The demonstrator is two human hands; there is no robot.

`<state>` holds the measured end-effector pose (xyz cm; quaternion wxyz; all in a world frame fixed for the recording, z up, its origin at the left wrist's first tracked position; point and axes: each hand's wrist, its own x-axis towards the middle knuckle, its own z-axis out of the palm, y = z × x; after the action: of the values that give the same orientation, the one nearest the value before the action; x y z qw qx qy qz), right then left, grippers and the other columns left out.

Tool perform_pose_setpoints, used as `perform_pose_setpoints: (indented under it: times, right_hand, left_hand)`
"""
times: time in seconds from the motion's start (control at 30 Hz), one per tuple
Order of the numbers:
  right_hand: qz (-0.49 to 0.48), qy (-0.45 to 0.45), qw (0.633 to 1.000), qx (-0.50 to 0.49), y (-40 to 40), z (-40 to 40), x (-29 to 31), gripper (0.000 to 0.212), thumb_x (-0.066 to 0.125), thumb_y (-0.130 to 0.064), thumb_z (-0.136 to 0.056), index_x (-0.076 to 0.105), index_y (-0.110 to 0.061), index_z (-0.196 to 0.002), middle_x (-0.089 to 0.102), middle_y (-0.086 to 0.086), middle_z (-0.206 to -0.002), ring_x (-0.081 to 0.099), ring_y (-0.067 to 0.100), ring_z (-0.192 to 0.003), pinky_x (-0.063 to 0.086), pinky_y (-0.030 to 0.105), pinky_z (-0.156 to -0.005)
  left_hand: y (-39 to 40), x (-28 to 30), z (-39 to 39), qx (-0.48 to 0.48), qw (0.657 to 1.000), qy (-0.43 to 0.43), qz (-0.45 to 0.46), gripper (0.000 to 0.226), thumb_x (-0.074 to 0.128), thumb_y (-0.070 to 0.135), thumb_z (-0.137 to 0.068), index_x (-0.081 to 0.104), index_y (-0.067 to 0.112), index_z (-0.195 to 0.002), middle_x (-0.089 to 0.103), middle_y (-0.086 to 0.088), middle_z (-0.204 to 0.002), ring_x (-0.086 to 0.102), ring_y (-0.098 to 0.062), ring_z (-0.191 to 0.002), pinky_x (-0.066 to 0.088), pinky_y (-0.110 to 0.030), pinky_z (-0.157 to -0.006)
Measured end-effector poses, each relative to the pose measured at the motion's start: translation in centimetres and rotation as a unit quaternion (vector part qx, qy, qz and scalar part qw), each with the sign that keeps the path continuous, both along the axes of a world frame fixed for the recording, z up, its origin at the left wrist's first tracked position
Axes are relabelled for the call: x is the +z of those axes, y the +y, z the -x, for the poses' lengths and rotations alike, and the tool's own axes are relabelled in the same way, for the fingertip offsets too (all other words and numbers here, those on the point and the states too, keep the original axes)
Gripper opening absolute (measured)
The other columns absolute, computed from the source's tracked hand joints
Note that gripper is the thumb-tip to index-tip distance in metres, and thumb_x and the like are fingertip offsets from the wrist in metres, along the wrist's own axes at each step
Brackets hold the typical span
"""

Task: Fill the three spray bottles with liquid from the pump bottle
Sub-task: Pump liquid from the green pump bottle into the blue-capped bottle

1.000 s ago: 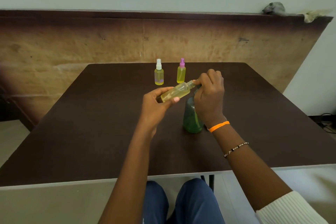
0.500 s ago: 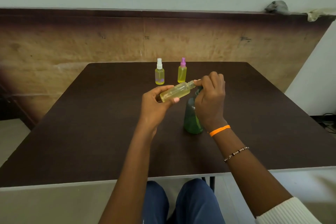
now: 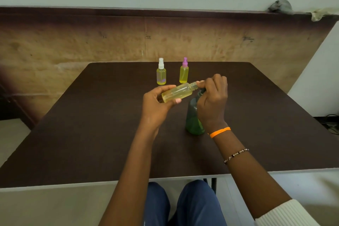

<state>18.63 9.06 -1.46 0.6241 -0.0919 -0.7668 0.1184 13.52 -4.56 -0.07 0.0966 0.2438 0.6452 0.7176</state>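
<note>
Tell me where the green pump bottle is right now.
In the head view, the green pump bottle stands on the table right of centre, partly behind the right hand, nearer than the two capped spray bottles.

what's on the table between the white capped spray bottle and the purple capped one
Nothing: in the head view only bare dark table shows between the white-capped spray bottle and the purple-capped spray bottle.

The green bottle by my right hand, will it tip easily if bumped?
Probably not easily: the green bottle looks wide and stands flat on the table. It seems part full, so likely bottom-heavy. A knock near its top could still rock it.
</note>
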Motion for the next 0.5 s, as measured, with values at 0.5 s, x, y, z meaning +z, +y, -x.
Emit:
perform_pose_setpoints:
  times: [0.5]
  right_hand:
    - [-0.002, -0.008, 1.000, 0.006, 0.1, -0.1, 0.3, 0.023, 0.039, 0.008, -0.079, 0.059, 0.002, -0.068, 0.048, 0.016, -0.069, 0.035, 0.022, -0.070, 0.036, 0.037, -0.058]
  left_hand:
    - [0.2, -0.2, 0.0, -0.020, 1.000, -0.013, -0.006, 0.034, 0.073, -0.003, -0.074, 0.066, 0.021, -0.098, 0.069, 0.004, -0.094, 0.063, -0.006, -0.087, 0.051, -0.013, -0.072]
